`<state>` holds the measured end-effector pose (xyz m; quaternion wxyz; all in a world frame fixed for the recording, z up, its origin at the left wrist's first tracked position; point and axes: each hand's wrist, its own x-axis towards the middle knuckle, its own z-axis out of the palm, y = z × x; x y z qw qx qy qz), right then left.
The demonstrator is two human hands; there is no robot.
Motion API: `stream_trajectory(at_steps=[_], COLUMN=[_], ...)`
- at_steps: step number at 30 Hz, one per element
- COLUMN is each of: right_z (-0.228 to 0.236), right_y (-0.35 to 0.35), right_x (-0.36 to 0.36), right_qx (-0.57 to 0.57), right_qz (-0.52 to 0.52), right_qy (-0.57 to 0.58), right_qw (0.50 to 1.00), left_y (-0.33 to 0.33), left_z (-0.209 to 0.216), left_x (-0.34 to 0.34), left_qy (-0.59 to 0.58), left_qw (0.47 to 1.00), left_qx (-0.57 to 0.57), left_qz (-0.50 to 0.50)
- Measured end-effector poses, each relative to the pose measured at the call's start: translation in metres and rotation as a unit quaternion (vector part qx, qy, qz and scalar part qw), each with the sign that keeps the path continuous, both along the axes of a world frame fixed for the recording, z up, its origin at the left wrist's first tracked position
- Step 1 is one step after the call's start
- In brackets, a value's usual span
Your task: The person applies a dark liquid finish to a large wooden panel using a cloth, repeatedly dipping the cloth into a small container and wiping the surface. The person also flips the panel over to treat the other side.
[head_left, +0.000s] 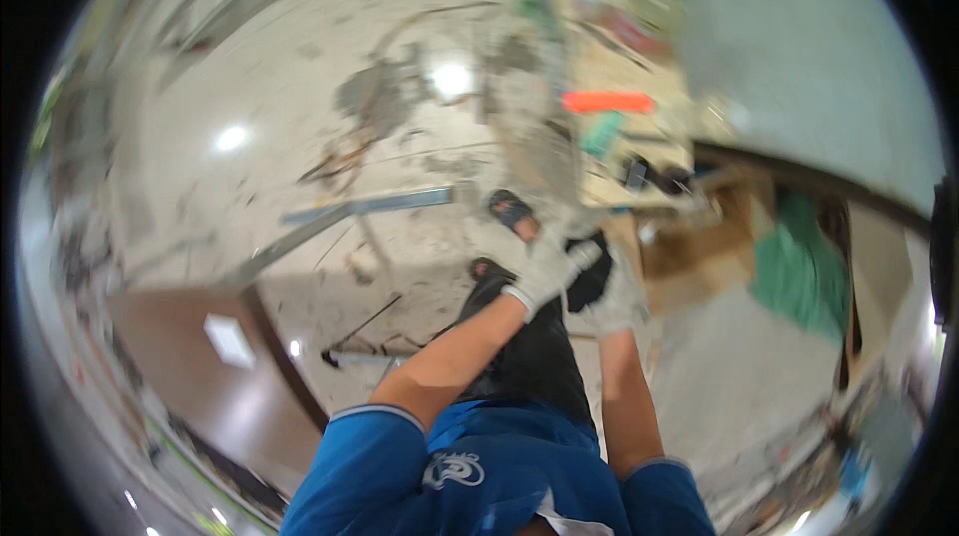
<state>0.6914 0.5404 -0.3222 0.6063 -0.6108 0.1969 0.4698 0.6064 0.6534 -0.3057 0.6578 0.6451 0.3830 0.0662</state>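
Observation:
Both of my hands wear whitish work gloves and meet in front of my legs around a dark black object (pixel 590 281). It looks soft or bulky, but blur hides its kind. My left hand (pixel 544 266) reaches over from the left, its fingers closed against the object's upper left side. From the right, my right hand (pixel 619 298) grips the same object along its right edge. The finger details are smeared by motion.
A pale workbench (pixel 569 171) ahead right carries an orange strip (pixel 607 101), a green item (pixel 601 134) and dark small things (pixel 649 176). Green cloth (pixel 799 266) lies at right. A metal bar (pixel 400 200) rests on the stained floor; a brown panel (pixel 200 366) stands left.

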Motion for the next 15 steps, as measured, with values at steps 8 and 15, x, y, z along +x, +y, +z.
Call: stream_trajectory(at_steps=[8, 15], right_z=[0.092, 0.205], right_y=[0.065, 0.141], right_x=[-0.042, -0.113], right_qx=[0.203, 0.268], right_qz=[0.235, 0.666], right_qy=[0.047, -0.358], right_qw=[0.949, 0.597], left_y=[-0.006, -0.001], left_z=[0.085, 0.156], left_x=[-0.115, -0.203], left_qy=[-0.192, -0.242], left_qw=[0.795, 0.796], left_qx=[-0.487, -0.256], left_qz=[0.305, 0.492])
